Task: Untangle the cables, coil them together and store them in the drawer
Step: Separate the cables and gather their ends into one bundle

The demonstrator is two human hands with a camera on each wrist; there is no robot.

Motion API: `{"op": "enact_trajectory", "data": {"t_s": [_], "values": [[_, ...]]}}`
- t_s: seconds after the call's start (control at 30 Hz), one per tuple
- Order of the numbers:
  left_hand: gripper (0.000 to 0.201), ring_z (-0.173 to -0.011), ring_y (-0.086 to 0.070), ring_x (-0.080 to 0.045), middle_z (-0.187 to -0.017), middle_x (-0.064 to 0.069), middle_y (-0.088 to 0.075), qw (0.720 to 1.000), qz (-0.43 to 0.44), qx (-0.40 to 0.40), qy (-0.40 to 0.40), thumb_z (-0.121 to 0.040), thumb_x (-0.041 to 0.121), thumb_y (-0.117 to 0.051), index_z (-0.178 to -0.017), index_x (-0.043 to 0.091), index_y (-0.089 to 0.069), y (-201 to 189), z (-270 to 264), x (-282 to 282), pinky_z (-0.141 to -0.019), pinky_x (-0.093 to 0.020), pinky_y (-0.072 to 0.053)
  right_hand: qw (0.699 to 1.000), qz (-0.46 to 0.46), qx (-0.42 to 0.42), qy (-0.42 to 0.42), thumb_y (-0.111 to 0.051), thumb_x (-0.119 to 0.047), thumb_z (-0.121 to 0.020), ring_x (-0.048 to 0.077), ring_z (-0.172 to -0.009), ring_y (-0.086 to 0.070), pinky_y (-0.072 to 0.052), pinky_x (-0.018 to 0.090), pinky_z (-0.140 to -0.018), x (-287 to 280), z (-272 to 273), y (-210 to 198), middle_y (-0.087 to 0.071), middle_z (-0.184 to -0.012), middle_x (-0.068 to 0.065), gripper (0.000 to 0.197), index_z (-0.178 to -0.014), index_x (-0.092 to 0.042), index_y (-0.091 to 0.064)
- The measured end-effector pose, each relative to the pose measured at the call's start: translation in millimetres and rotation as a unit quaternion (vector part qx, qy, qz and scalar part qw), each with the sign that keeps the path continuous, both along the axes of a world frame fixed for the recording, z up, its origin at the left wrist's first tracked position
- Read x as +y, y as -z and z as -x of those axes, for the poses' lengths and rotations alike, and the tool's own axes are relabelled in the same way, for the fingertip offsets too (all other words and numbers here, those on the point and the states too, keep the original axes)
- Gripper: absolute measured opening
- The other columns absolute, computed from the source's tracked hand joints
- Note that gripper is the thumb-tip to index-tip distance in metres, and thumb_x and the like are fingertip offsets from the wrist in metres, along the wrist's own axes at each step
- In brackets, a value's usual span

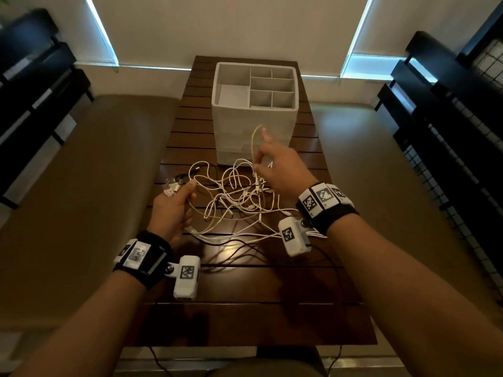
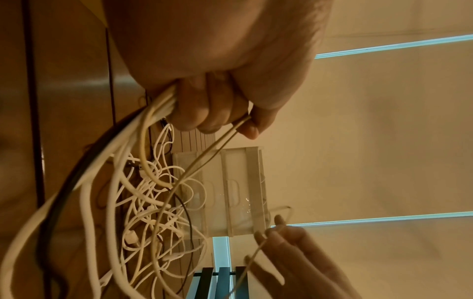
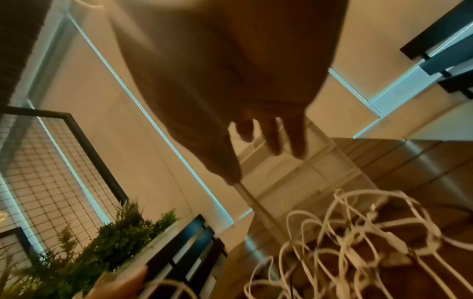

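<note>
Left hand: my left hand [image 1: 170, 210] was curled round a bundle of cable ends, plugs [image 1: 171, 185] sticking out just past the knuckles; the left wrist view showed the fingers [image 2: 204, 105] wrapped on white strands and one dark one.
Right hand: my right hand [image 1: 277, 170] pinched a single pale cable [image 1: 254, 142] between thumb and a finger, the forefinger pointing up, the other fingers [image 3: 294, 137] loosely spread; the strand looped above the fingertips.
Cables: the tangle [image 1: 236, 197] lay on the table between my two hands, just below the right fingertips.
Drawer unit: I saw a white box [image 1: 253, 115] with divided top compartments beyond the right fingertips, its front touching the far loops.
Writing: I read no words; only black-and-white square markers [image 1: 309, 203] on the wristbands.
Edges, room: bare slatted table [image 1: 245, 317] lay nearer me than both wrists; the table's side edges ran close outside each hand.
</note>
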State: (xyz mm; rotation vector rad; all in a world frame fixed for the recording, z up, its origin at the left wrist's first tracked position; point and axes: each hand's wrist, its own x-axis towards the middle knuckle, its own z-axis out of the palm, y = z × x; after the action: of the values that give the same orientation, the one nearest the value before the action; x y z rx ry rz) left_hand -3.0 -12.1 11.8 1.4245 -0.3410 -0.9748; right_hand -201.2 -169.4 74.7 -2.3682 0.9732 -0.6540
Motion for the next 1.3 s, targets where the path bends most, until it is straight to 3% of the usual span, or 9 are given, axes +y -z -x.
{"op": "enact_trajectory", "data": {"t_s": [0.1,0.27,0.4,0.47,0.57,0.7,0.93,1.1,1.3], "values": [[0.034,-0.038,-0.024,-0.008,-0.053,0.005,-0.036,1.0,-0.001,0.002,0.0,-0.097,0.032,-0.072,-0.07,0.019,-0.057,0,-1,-1,-0.041,-0.022,-0.016,0.996,0.03,-0.062,0.062,-0.064,-0.015,-0.098,0.002,-0.12,-0.048,-0.044,0.012,-0.09,-1,1,3,-0.017,-0.172,0.005,0.004,-0.1,-0.015,-0.06],[0.033,-0.038,-0.026,-0.008,-0.057,0.004,-0.038,1.0,-0.011,0.006,-0.007,-0.096,0.033,-0.074,-0.071,0.019,-0.057,4,-3,-2,-0.042,-0.023,-0.017,0.978,-0.122,-0.152,0.069,-0.06,-0.015,-0.101,0.012,-0.079,-0.071,-0.064,0.045,-0.076,0,0,-3,-0.062,-0.136,0.009,0.005,-0.105,-0.018,-0.06],[0.035,-0.037,-0.025,-0.008,-0.048,0.008,-0.033,0.999,-0.025,0.014,-0.014,-0.096,0.032,-0.073,-0.07,0.02,-0.053,5,-5,0,-0.04,-0.02,-0.016,0.854,-0.276,-0.416,0.143,-0.055,-0.01,-0.102,0.029,-0.103,-0.074,-0.064,0.055,-0.079,-7,8,-27,-0.059,-0.14,0.006,0.008,-0.095,-0.01,-0.051],[0.034,-0.037,-0.025,-0.008,-0.048,0.007,-0.031,0.999,-0.029,0.013,-0.016,-0.096,0.031,-0.073,-0.07,0.021,-0.053,7,-5,1,-0.04,-0.02,-0.016,0.862,-0.212,-0.439,0.142,-0.06,-0.013,-0.099,0.022,-0.119,-0.067,-0.061,0.042,-0.093,-11,12,-49,-0.055,-0.147,0.016,0.01,-0.094,-0.01,-0.052],[0.033,-0.036,-0.024,-0.008,-0.05,0.006,-0.03,0.999,-0.029,0.016,-0.018,-0.097,0.029,-0.072,-0.071,0.022,-0.052,10,-4,2,-0.038,-0.019,-0.017,0.908,-0.076,-0.399,0.102,-0.061,-0.012,-0.096,0.017,-0.147,-0.042,-0.043,0.028,-0.115,-10,19,-75,-0.046,-0.158,0.012,0.008,-0.098,-0.01,-0.054],[0.033,-0.037,-0.024,-0.008,-0.048,0.008,-0.033,0.999,-0.027,0.012,-0.016,-0.097,0.03,-0.071,-0.071,0.021,-0.053,9,-4,0,-0.039,-0.019,-0.016,0.969,0.108,-0.202,0.098,-0.059,-0.029,-0.095,0.023,-0.158,-0.019,-0.021,0.059,-0.125,-23,20,-66,-0.056,-0.144,-0.011,0.037,-0.132,-0.026,-0.056],[0.031,-0.037,-0.028,-0.007,-0.051,0.01,-0.042,0.999,-0.02,-0.018,-0.029,-0.096,0.03,-0.073,-0.071,0.021,-0.057,-3,-1,-2,-0.04,-0.019,-0.018,0.976,-0.06,0.001,0.211,-0.058,-0.028,-0.091,0.026,-0.086,-0.064,-0.055,0.046,-0.085,-8,17,-5,-0.069,-0.098,0.005,0.011,-0.088,-0.018,-0.055],[0.035,-0.048,-0.03,-0.012,-0.068,-0.001,-0.043,0.999,-0.018,-0.044,-0.01,-0.091,0.043,-0.077,-0.064,0.025,-0.066,-5,-2,-4,-0.045,-0.023,-0.024,0.899,-0.159,0.345,0.219,-0.061,-0.04,-0.087,0.034,-0.1,-0.068,-0.054,0.046,-0.095,1,33,18,-0.07,-0.113,0.01,0.026,-0.1,-0.018,-0.063],[0.04,-0.043,-0.024,-0.012,-0.056,-0.002,-0.031,0.997,0.045,-0.056,0.025,-0.097,0.045,-0.07,-0.066,0.021,-0.063,-21,13,-9,-0.042,-0.021,-0.021,0.966,-0.019,0.256,-0.005,-0.058,-0.027,-0.094,0.03,-0.108,-0.062,-0.054,0.046,-0.092,20,4,15,-0.057,-0.123,0.007,0.029,-0.123,-0.022,-0.058]]}}
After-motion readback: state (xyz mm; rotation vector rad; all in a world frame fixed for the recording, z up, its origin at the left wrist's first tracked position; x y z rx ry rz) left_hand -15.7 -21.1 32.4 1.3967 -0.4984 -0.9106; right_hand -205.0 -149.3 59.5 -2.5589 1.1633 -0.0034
